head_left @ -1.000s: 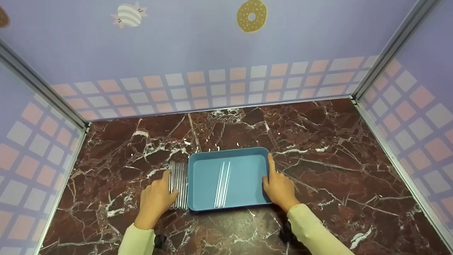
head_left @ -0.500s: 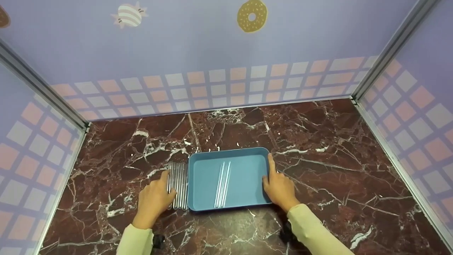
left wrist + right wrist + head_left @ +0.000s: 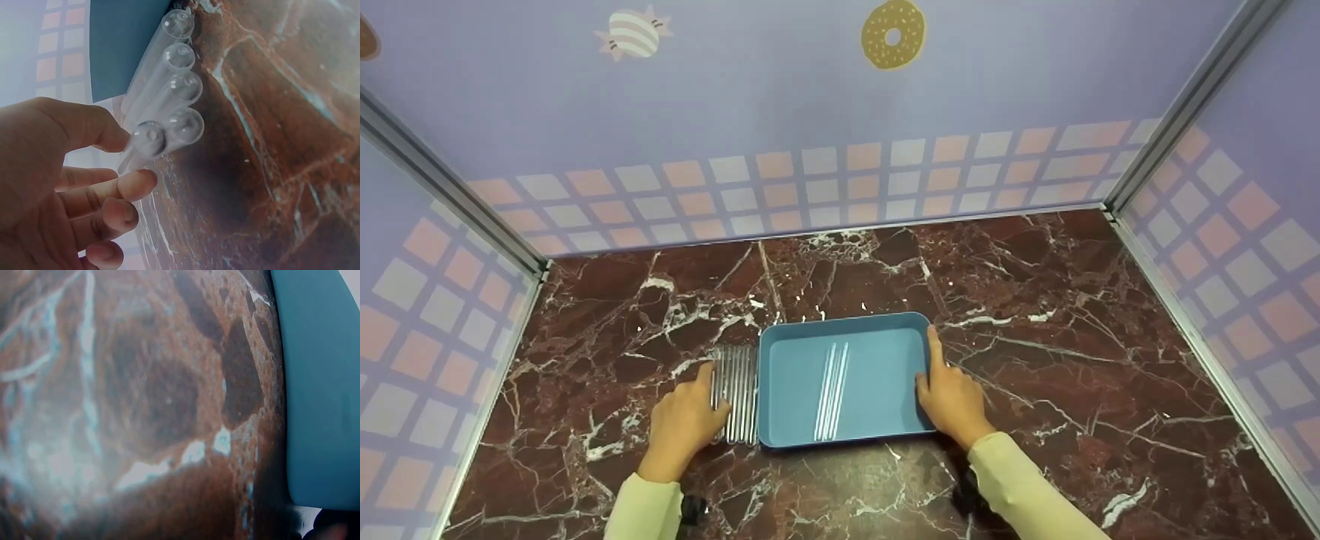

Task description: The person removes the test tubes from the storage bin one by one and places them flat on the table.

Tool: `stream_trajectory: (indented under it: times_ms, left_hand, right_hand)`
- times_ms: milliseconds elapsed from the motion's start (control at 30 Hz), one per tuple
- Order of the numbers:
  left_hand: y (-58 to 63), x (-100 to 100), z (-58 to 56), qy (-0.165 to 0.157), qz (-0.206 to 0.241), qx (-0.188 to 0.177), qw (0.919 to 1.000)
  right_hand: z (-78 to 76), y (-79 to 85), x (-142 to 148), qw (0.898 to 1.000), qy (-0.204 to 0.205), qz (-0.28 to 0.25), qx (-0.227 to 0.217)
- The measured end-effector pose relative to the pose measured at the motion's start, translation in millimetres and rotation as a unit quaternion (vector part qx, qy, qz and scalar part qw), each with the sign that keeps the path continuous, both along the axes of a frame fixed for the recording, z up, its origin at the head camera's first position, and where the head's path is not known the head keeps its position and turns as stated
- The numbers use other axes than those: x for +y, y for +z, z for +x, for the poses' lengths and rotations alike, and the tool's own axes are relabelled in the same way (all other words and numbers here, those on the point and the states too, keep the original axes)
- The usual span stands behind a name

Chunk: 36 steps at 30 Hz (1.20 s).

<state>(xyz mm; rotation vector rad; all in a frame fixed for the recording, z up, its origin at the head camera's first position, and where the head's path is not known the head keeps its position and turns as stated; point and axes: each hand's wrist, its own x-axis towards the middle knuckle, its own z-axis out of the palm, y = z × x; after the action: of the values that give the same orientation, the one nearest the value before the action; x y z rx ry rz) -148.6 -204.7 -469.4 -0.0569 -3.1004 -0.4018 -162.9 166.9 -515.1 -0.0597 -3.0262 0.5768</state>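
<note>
Limit rolling by light pressure, left grip (image 3: 682,418) pinching a clear tube (image 3: 148,139), right grip (image 3: 955,399) pinching the blue tray (image 3: 881,382).

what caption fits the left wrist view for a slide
A left hand touches one of several clear tubes beside a blue tray.

The veined red tabletop (image 3: 1080,382) bears a blue tray (image 3: 885,382); clear tubes (image 3: 740,397) lie alongside.
</note>
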Motion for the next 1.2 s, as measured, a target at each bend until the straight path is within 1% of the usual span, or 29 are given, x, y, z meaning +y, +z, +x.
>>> stream_trajectory:
  times_ms: [267,567,800,1000,1200]
  left_hand:
    - [-3.6,-2.3,-1.8,0.009,0.002,-0.016,0.9998]
    - [-5.4,-2.2,-2.4,0.007,0.004,-0.013,0.9999]
    - [-6.4,-4.7,-4.0,0.009,0.008,-0.032,0.9994]
    - [-8.3,-6.3,-5.6,0.004,0.011,-0.021,0.9997]
    - [-8.6,-6.9,-6.3,0.004,0.009,-0.026,0.9996]
  right_hand:
    - [0.6,0.2,0.6,1.000,0.003,-0.002,-0.005]
    - [1.1,-0.5,0.5,1.000,-0.003,0.000,-0.008]
    - [1.4,-0.1,0.5,1.000,0.002,-0.004,-0.015]
    - [0.7,-0.1,0.5,1.000,0.002,-0.002,-0.013]
    - [-0.2,-1.2,0.1,1.000,-0.001,0.001,-0.003]
